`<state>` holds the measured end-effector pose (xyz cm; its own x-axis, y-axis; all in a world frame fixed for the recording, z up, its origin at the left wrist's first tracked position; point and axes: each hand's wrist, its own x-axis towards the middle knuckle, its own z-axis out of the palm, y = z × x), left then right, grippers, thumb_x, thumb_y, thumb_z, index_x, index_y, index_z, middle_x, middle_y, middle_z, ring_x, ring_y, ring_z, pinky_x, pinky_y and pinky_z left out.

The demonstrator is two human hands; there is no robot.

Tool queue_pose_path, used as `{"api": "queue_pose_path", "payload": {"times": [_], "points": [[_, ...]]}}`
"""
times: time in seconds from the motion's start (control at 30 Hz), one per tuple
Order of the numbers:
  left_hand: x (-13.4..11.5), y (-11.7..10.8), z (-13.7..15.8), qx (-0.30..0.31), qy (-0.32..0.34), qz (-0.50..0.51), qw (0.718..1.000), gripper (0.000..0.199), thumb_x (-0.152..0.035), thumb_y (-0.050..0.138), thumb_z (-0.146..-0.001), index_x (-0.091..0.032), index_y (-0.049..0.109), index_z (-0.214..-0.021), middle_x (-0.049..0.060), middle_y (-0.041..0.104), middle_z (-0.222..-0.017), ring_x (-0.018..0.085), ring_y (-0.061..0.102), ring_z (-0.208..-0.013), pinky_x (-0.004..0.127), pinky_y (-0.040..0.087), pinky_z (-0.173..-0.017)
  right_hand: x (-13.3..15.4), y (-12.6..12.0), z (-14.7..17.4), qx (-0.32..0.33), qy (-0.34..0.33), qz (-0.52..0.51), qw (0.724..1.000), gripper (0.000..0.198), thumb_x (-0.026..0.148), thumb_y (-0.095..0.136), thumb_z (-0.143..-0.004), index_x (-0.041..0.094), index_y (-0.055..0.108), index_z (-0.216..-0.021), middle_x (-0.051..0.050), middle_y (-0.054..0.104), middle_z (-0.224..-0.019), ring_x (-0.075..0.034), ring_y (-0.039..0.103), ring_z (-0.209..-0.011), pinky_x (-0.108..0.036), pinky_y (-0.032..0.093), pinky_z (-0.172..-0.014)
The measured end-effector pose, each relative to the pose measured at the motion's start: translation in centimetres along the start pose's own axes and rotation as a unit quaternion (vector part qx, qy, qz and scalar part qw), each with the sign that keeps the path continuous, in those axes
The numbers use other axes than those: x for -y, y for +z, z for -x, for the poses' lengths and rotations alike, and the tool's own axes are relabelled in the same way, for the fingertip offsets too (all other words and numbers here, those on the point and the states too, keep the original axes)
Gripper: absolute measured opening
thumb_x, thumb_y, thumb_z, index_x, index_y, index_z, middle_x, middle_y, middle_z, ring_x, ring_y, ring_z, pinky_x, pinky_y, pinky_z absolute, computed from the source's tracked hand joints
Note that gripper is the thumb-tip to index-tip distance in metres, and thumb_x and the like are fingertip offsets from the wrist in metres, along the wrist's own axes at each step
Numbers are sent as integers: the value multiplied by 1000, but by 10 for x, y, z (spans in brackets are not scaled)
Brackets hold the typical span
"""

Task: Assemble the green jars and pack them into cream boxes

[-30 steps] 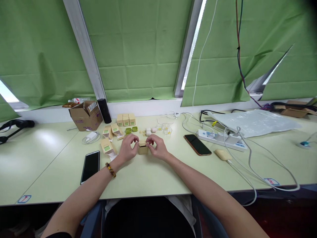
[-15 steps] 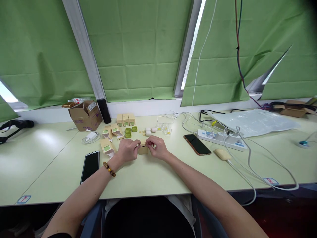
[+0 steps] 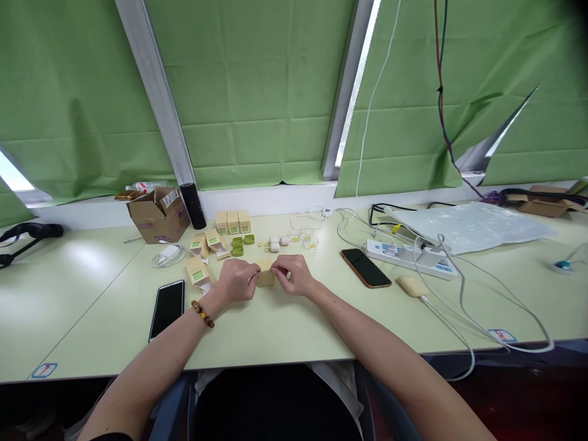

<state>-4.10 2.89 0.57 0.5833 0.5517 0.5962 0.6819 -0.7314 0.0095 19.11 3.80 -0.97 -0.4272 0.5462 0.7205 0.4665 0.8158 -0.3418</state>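
A small tan cardboard box (image 3: 265,280) stands on the table between my hands. My left hand (image 3: 237,280) is closed on its left side, thumb and finger at the top edge. On the opposite side, my right hand (image 3: 293,275) pinches the top edge near the lid. Beyond them lie several green plastic pieces (image 3: 237,250), small white cylinders (image 3: 274,244) and clear cups (image 3: 311,243) with yellow bits inside. To the left are small tan boxes with flaps raised (image 3: 198,272), and behind those a row of closed tan boxes (image 3: 233,222).
A phone (image 3: 167,309) lies left of my left forearm, another phone (image 3: 366,267) to the right. Past that sit a power strip (image 3: 413,260) with cables and a yellowish corded item (image 3: 412,286). A brown carton (image 3: 158,215) and black cylinder (image 3: 193,206) stand at the back left.
The dark gap under the top of the small box has closed; its lid now sits down. Both hands stay at its sides, with the right shifted very slightly.
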Motion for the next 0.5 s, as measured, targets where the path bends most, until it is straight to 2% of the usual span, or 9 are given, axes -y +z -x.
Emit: {"api": "queue_pose_path", "payload": {"times": [0.17,0.27,0.37,0.43,0.5], "points": [[1,0,1,-5,10,10,1000,22,-19,55,-82,-22,76,-91,5,61,-57,19,53,-52,33,35,-57,0,-3,-1,-5,7,1,1000,23,28,51,-90,22,64,-72,-1,57,-58,-15,46,-52,-30,34,-57],[3,2,2,5,4,18,1000,24,-18,56,-77,-22,77,-87,5,61,-56,19,53,-52,33,37,-58,1,-4,-3,-4,14,-1,1000,25,26,50,-88,22,60,-66,0,53,-55,-14,43,-51,-30,32,-57],[3,6,2,11,-5,36,999,24,-16,56,-74,-22,78,-82,6,64,-58,19,55,-54,33,39,-59,1,-5,-5,28,41,-24,998,27,25,50,-86,22,53,-59,2,47,-53,-13,38,-50,-29,30,-56],[4,6,3,4,-9,47,999,24,-15,55,-74,-21,77,-80,5,65,-58,19,56,-53,32,38,-58,0,-7,-6,47,68,-46,996,23,25,52,-85,22,54,-63,3,45,-53,-13,37,-50,-29,30,-56],[3,6,2,-11,-19,59,998,25,-15,54,-75,-21,77,-81,4,66,-58,18,56,-53,31,38,-57,-2,-10,-6,64,98,-66,991,9,27,56,-84,22,58,-77,6,45,-54,-13,38,-51,-27,32,-58]]}}
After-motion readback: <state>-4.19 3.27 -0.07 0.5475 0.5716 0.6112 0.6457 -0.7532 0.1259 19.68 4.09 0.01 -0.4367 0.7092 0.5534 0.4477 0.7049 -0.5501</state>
